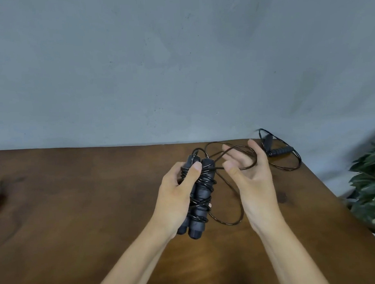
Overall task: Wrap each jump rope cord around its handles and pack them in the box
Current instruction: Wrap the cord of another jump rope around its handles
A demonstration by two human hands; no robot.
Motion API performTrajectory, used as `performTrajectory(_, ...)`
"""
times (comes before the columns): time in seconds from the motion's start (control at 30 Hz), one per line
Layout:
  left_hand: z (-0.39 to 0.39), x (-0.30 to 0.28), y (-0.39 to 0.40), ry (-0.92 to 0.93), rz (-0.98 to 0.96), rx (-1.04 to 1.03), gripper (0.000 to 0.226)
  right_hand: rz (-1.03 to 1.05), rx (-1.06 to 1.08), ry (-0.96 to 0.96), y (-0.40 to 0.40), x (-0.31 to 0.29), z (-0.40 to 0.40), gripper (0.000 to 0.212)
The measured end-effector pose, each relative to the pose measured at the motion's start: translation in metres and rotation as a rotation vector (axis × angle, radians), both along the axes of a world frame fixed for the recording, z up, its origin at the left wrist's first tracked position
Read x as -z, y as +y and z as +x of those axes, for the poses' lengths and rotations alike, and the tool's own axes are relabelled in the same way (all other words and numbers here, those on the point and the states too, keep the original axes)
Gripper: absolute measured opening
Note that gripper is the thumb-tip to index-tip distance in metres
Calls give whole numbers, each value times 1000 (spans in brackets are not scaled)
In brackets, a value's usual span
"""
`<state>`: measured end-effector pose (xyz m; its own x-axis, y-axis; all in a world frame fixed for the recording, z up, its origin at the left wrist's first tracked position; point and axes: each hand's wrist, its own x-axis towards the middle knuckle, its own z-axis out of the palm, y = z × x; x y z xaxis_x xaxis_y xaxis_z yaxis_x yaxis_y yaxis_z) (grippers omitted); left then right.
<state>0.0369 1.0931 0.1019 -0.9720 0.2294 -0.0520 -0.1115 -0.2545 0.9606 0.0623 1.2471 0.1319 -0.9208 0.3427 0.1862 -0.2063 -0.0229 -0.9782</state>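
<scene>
The left hand (175, 197) grips two black handles (200, 196) half-wound with cord (227, 217), the right hand (250, 171) guides one loop with loosely spread fingers (229, 150), and a second jump rope (278, 152) lies on the bench (78, 209).

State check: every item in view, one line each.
handles: paired, upright, partly wrapped
cord: loose loop left, unwrapped
left hand: grips handles, thumb on wraps
right hand: cord looped over its fingers
second jump rope: on table, unwrapped
table: holds second rope
</scene>
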Motion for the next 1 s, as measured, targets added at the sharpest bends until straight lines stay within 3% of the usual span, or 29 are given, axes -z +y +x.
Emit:
performTrajectory(0.17, 1, -1, 20, -144, 85, 80, 39, -243, -224, 70, 33, 13, 2, 54)
performTrajectory(0.3, 3, -1, 44, -209, 77, 117, 40, -328, -298, 71, 58, 11, 3, 66)
performTrajectory(0.37, 3, -2, 56, -233, 67, 128, 39, -352, -302, 74, 69, 8, 1, 59)
performTrajectory(0.83, 7, -6, 122, -154, -1, 50, 34, -684, -95, 12, 127, 18, -12, 24)
performTrajectory(1.0, 7, 0, 143, -106, -50, -24, 28, -489, 30, 22, 149, 21, -5, 28)
